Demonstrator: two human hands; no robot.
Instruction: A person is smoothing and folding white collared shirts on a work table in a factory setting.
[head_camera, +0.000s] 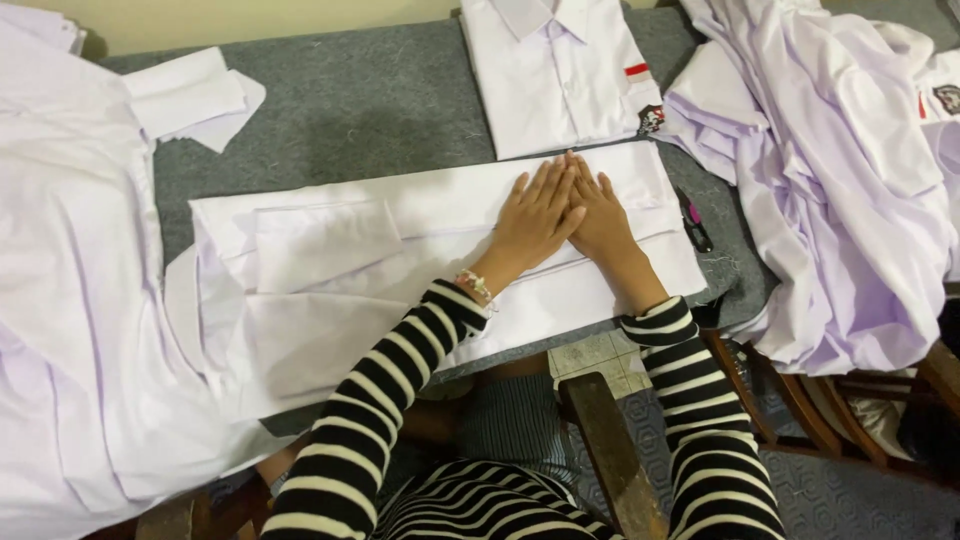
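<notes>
A desk (380, 100) covered in grey felt-like fabric spans the view. A pale cream wall (260, 25) runs along its far edge. Below the near edge, dark wooden chair frames (610, 450) stand over a floor of light square tiles (600, 358) and a grey patterned mat (850, 500). Lighting is soft and even.

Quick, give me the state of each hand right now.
Left hand: open, flat on the white shirt, holding nothing.
Right hand: open, flat on the same shirt, beside the left.
</notes>
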